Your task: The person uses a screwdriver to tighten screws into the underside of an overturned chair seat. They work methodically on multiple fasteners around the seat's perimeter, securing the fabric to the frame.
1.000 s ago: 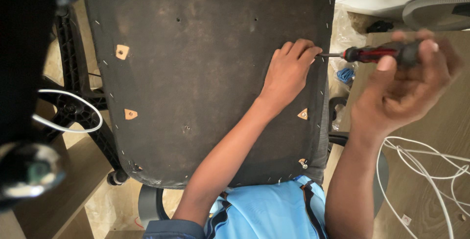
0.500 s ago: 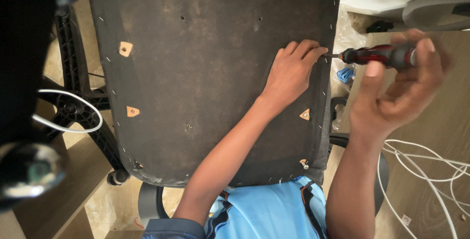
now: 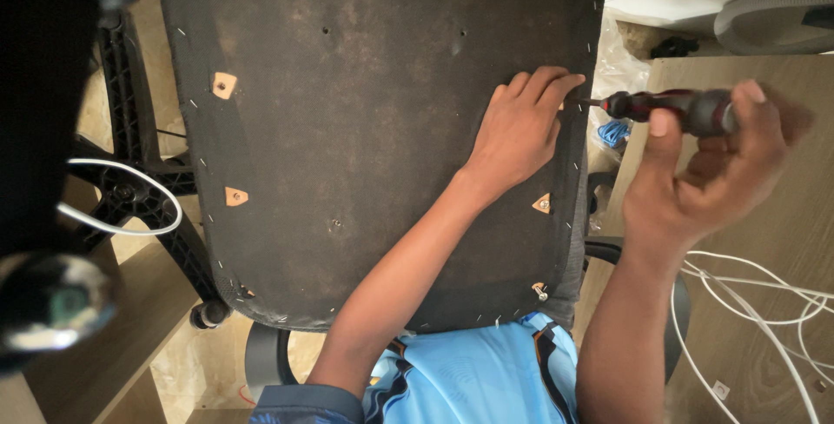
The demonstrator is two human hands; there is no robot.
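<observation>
Right hand (image 3: 708, 176) grips the screwdriver (image 3: 673, 109), re-gripped over the last second, tip unmoved at the seat (image 3: 365, 111) edge; left hand (image 3: 521, 129) flat, steadying it.

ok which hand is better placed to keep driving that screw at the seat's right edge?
Right, probably. The right hand grips the screwdriver, its tip lying level at the seat underside's right edge. The left hand lies flat on the fabric, fingertips beside the tip, placed to steady it.
</observation>
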